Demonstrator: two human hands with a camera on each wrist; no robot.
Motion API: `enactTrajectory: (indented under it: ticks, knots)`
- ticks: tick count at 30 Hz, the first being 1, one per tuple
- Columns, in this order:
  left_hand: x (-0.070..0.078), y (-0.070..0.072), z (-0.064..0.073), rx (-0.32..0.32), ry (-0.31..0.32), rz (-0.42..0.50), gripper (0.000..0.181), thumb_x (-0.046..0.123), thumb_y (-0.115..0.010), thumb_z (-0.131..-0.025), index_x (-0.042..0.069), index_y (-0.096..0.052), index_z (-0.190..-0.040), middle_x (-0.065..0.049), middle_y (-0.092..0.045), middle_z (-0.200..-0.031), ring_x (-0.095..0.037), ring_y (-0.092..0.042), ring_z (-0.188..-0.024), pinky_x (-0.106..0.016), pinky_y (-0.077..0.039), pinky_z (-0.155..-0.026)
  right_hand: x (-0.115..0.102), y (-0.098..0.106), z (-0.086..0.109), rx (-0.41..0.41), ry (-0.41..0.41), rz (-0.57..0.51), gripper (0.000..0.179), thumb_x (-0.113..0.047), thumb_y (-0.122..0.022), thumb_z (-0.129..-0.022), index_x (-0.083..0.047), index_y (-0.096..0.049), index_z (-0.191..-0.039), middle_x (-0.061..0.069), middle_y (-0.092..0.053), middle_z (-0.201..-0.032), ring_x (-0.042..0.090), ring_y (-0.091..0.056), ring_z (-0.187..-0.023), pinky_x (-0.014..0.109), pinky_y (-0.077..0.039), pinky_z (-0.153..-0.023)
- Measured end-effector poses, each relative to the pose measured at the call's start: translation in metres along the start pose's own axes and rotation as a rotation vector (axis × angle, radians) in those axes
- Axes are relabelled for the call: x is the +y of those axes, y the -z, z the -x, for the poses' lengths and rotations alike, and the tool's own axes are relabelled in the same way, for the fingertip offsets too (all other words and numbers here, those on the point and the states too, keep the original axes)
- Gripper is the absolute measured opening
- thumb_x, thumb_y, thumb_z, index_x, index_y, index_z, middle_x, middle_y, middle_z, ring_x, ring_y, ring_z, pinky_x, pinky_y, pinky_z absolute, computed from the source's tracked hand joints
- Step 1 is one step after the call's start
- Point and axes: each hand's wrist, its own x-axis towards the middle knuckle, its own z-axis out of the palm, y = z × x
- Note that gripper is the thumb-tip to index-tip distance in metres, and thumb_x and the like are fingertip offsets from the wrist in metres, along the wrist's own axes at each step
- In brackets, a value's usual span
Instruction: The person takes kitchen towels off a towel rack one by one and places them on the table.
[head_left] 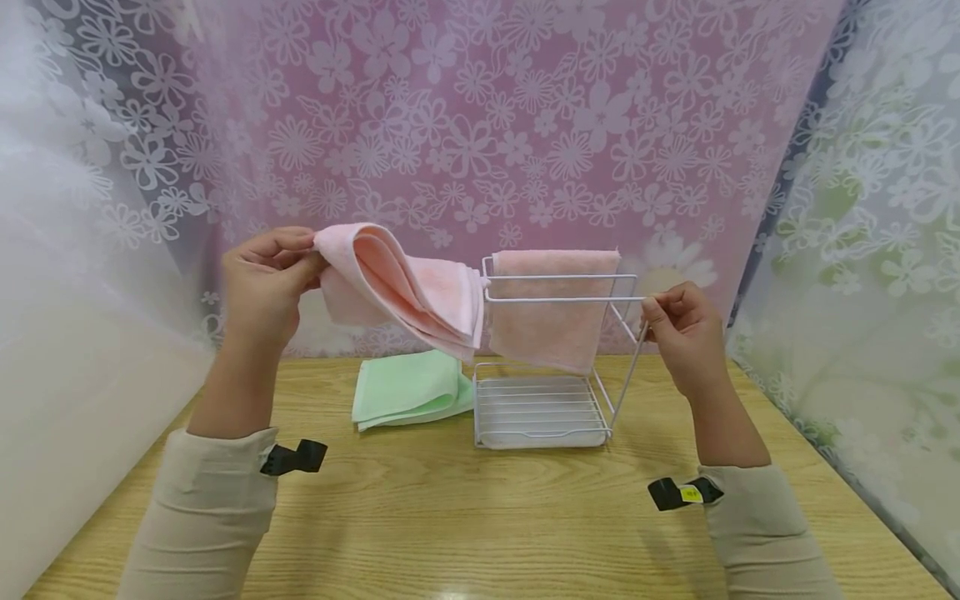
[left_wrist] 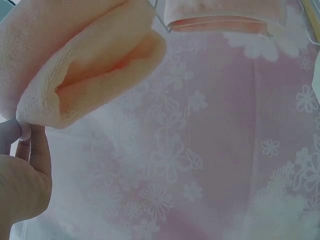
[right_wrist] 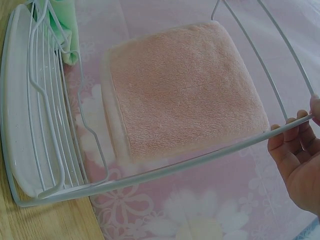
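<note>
A folded pink towel (head_left: 420, 292) hangs in the air left of a white wire rack (head_left: 562, 298). My left hand (head_left: 266, 287) pinches its left end between thumb and fingers; in the left wrist view the towel (left_wrist: 90, 65) bulges in loose folds above the fingertips. With thumb and fingers, my right hand (head_left: 684, 337) grips the rack's upper right front corner, and the right wrist view shows those fingers (right_wrist: 295, 132) round the white frame. Another pink towel (head_left: 551, 321) drapes over the rack's rear top bar.
A folded green towel (head_left: 405, 387) lies on the wooden table (head_left: 450, 508), just left of the rack. The rack's bottom shelf holds a white tray (head_left: 540, 440) under its wires. Flowered curtains (head_left: 465, 125) stand behind and at both sides.
</note>
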Motion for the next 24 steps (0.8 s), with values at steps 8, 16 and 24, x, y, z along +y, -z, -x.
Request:
enactTrajectory:
  ticks: [8,16,24]
  knots:
    - [-0.005,0.008,0.006,-0.063,0.009,-0.154,0.011,-0.015,-0.072,-0.079,-0.008,-0.075,-0.086,-0.011,-0.068,-0.084,-0.018,-0.068,-0.068,-0.029,-0.058,-0.062,0.000,0.001,0.000,-0.001,-0.004,0.015,0.021,-0.016,-0.065,-0.094,0.003,-0.057,-0.096,0.003,-0.061,-0.080,0.013,-0.061,-0.067,0.020,-0.055,-0.064]
    - [-0.016,0.022,0.013,-0.071,0.086,-0.237,0.012,-0.014,-0.072,-0.080,-0.006,-0.075,-0.087,-0.007,-0.068,-0.086,-0.013,-0.068,-0.070,-0.025,-0.057,-0.061,-0.002,-0.001,0.000,-0.011,-0.004,-0.026,0.017,-0.008,-0.063,-0.094,0.006,-0.055,-0.095,0.002,-0.062,-0.080,0.012,-0.061,-0.067,0.019,-0.055,-0.063]
    - [-0.026,0.035,0.021,-0.067,0.149,-0.327,0.011,-0.013,-0.071,-0.081,-0.003,-0.076,-0.085,-0.005,-0.068,-0.086,-0.012,-0.068,-0.072,-0.026,-0.057,-0.062,-0.002,-0.001,0.000,-0.001,-0.024,-0.034,0.016,-0.010,-0.064,-0.094,0.004,-0.056,-0.095,0.003,-0.061,-0.080,0.012,-0.061,-0.067,0.020,-0.055,-0.064]
